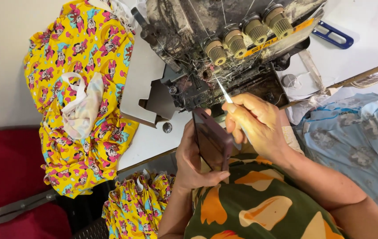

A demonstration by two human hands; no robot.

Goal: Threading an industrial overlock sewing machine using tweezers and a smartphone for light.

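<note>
Holding a dark phone [211, 141] upright by its edge, the left hand [193, 161] wraps fingers and thumb around it just in front of the sewing machine [224, 48], the phone's flat side turned toward the machine. Beside it, the right hand [257, 121] pinches thin metal tweezers [222, 90], whose tip points up into the grimy threading area under the machine's head; both hands are closed on what they hold. The machine is a grey, dust-caked overlock type with four ribbed tan knobs [246, 33] in a row along its front and fine threads running down past them. Going from the left: a red surface [7, 168] lies at the far left, then a heap of yellow cartoon-print cloth [82, 57] hangs over the edge of the white desk [149, 141], with a small pale scrap [82, 108] lying on top of it. More of the same yellow cloth [138, 208] is piled lower down, below the desk edge. A grey metal plate [142, 88] juts from the machine's left side. To the right of the machine, blue-handled scissors [333, 35] rest on the desk, and light blue patterned cloth [361, 137] spreads at the far right. The person's green and orange sleeve [259, 203] fills the lower middle and covers the desk's near edge.
</note>
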